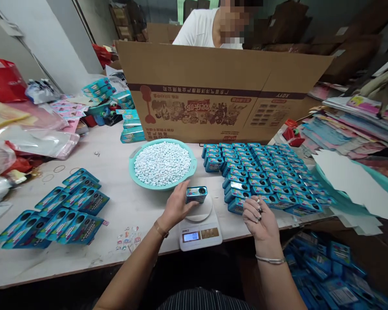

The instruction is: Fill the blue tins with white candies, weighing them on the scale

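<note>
My left hand (177,206) has its thumb and fingers around a small blue tin (196,193) with a dark round opening on top. The tin is at the plate of a white kitchen scale (200,237), whose display shows 0.0. Just left of and behind the tin stands a turquoise bowl (139,181) full of pale blue candies (161,162). My right hand (260,217) is raised at the near edge of a block of blue tins (261,175), its fingers curled in. Whether anything small is inside those fingers I cannot make out.
More blue tins (74,215) stand in rows at the left. A large cardboard box (213,69) blocks the back, with a person (197,26) behind it. White card sheets (358,185) lie at the right. Below the table edge, many tins (333,271) lie loose in a box.
</note>
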`<state>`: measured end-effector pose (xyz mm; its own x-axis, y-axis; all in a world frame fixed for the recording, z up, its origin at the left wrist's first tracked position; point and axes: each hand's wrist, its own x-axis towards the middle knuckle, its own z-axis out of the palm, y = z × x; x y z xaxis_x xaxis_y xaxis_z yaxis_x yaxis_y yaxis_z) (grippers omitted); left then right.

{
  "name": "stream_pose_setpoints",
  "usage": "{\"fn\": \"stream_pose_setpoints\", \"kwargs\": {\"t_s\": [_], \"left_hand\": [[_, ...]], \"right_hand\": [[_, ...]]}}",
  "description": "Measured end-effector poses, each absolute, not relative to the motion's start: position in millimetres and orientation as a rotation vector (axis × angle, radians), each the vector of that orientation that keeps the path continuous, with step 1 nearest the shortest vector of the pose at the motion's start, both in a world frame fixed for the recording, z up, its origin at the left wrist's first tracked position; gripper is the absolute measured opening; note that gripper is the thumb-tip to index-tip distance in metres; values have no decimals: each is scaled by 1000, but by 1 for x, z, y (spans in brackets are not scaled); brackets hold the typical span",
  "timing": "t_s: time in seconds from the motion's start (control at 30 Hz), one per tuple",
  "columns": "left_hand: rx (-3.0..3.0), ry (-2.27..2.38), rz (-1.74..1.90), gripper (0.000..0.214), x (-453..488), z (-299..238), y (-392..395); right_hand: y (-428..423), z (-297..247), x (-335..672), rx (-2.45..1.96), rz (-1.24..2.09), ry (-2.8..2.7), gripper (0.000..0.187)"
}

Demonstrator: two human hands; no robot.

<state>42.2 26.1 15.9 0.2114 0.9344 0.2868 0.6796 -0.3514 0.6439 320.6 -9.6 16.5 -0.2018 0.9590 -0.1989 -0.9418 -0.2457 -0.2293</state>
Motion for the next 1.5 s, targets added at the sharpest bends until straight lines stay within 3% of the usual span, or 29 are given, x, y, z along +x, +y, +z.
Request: {"fn": "stream_pose_setpoints", "kwargs": {"t_s": [0.1,0.2,0.3,0.57,0.8,1.13,1.3,1.5], "left_hand": [[1967,1628,1340,77,18,31,3],[1638,1793,1722,68,-13,42,-24],[1339,1848,1789,60,-33,35,-42],[1214,1819,1654,55,-33,8,-50],[1646,1628,1522,44,-2,19,-26],[2242,1396,1068,62,51,21,32],[2463,1466,446,31,65,23,51],[2577,1417,499,27,115,30,115]], "right_hand": [[-10,10,326,-338,1759,-1,18],[-4,2,323,-341,1768,29,18],[6,-2,315,-401,1804,24,20],[19,11,296,-373,1833,-47,24],[32,26,274,-444,1797,-93,20],[56,46,248,-474,1780,-194,20],[52,41,264,-438,1752,-176,19],[45,32,291,-411,1688,-145,19]]}}
